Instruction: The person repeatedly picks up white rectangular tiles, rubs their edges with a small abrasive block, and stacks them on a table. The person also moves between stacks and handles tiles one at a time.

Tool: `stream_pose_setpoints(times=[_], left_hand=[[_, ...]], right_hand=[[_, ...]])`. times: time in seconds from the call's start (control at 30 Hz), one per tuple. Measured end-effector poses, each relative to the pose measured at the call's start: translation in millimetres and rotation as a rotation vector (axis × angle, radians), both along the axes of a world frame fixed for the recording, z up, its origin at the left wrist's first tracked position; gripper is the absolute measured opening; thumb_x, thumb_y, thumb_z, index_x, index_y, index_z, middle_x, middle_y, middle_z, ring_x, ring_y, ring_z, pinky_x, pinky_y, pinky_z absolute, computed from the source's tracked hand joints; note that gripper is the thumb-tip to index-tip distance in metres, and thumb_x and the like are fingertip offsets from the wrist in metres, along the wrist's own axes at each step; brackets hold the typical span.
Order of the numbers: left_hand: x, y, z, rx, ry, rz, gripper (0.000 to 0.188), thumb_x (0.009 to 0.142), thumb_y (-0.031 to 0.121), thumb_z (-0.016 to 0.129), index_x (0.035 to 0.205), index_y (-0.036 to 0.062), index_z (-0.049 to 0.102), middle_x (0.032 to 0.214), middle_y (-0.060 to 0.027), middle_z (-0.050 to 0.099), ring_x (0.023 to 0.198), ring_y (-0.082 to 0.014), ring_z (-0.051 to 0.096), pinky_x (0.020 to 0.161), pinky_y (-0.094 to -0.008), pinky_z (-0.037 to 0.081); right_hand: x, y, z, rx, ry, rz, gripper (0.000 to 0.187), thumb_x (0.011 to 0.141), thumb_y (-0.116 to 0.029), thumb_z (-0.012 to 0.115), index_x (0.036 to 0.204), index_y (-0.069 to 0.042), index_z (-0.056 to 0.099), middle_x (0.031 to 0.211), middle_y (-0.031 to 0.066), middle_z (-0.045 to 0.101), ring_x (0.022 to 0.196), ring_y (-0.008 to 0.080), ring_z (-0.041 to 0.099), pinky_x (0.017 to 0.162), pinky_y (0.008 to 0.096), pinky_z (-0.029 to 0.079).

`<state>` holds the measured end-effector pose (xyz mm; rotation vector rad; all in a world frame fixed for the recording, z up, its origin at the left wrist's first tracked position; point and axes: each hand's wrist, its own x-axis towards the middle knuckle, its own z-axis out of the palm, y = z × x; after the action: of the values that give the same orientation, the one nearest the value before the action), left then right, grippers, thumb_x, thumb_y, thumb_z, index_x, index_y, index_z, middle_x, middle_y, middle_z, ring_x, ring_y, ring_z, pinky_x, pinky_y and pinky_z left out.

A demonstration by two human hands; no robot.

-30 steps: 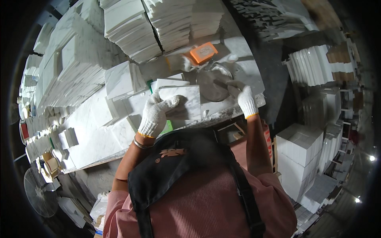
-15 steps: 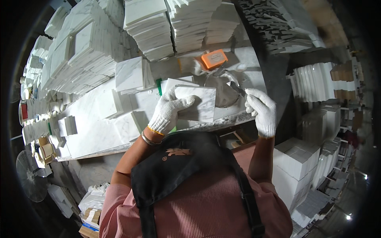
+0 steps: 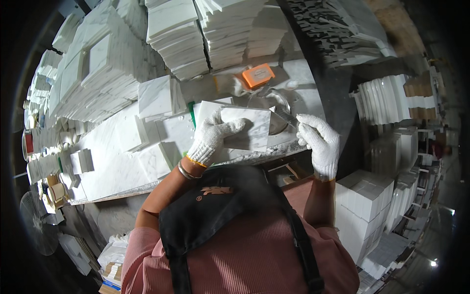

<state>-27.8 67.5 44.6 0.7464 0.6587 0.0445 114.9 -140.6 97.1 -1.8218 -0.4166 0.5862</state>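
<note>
My left hand (image 3: 211,137), in a white knit glove, grips a square white marble tile (image 3: 250,128) with grey veining by its left side, thumb across its face. My right hand (image 3: 320,147), gloved alike, pinches a small putty knife (image 3: 286,117). Its blade points left and up, close by the tile's upper right corner; I cannot tell whether they touch. Behind the tile and the knife sits a round bowl (image 3: 288,101), partly hidden. More tiles (image 3: 203,108) lie under and behind the held one.
Tall stacks of marble tiles (image 3: 171,44) line the bench's far side. An orange box (image 3: 258,76) lies beyond the bowl. Loose tiles (image 3: 155,95) stand at the left on the white bench top (image 3: 107,157). White boxes (image 3: 364,196) are piled at my right, and a fan (image 3: 38,220) stands far left.
The putty knife has come left and down, closer to the tile's edge, with my right hand. The held tile has shifted slightly right. The whole view has moved a little.
</note>
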Motion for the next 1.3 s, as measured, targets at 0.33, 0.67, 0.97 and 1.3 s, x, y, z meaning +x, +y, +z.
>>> stream_pose_setpoints(times=[0.33,0.67,0.97,1.3], left_hand=[[12,-7,-17,-0.022,-0.112,0.028,0.028,0.085,0.01,0.071,0.108,0.0003,0.057,0.093,-0.0099,0.069,0.079,-0.022,0.069,0.07,-0.0389,0.06],[20,-11,-21,0.017,-0.105,-0.04,0.03,0.087,0.009,0.069,0.113,0.0054,0.054,0.1,-0.0101,0.066,0.084,-0.0225,0.068,0.074,-0.0426,0.06],[22,-11,-18,-0.002,-0.101,-0.039,0.031,0.085,0.007,0.07,0.113,0.0056,0.056,0.101,-0.0093,0.066,0.092,-0.0222,0.066,0.079,-0.0431,0.058],[17,-8,-49,-0.113,-0.172,0.054,0.023,0.087,0.012,0.069,0.107,0.0037,0.061,0.098,-0.0072,0.065,0.088,-0.0239,0.066,0.077,-0.0454,0.058]], right_hand=[[-4,-7,1,0.028,-0.163,-0.047,0.025,0.088,0.0,0.064,0.112,0.0,0.068,0.095,0.0081,0.07,0.078,0.0101,0.065,0.067,0.0222,0.051],[-4,-9,7,0.032,-0.262,-0.041,0.023,0.088,-0.001,0.062,0.111,0.002,0.068,0.094,0.0085,0.067,0.077,0.01,0.062,0.067,0.0219,0.049],[3,-11,4,-0.051,-0.421,-0.03,0.021,0.085,0.001,0.066,0.106,0.001,0.068,0.097,0.0134,0.07,0.083,0.0166,0.066,0.074,0.0272,0.052],[33,-8,-70,-0.291,-0.26,-0.017,0.022,0.089,-0.013,0.063,0.108,-0.004,0.069,0.079,0.0066,0.069,0.067,0.0077,0.055,0.061,0.0262,0.047]])
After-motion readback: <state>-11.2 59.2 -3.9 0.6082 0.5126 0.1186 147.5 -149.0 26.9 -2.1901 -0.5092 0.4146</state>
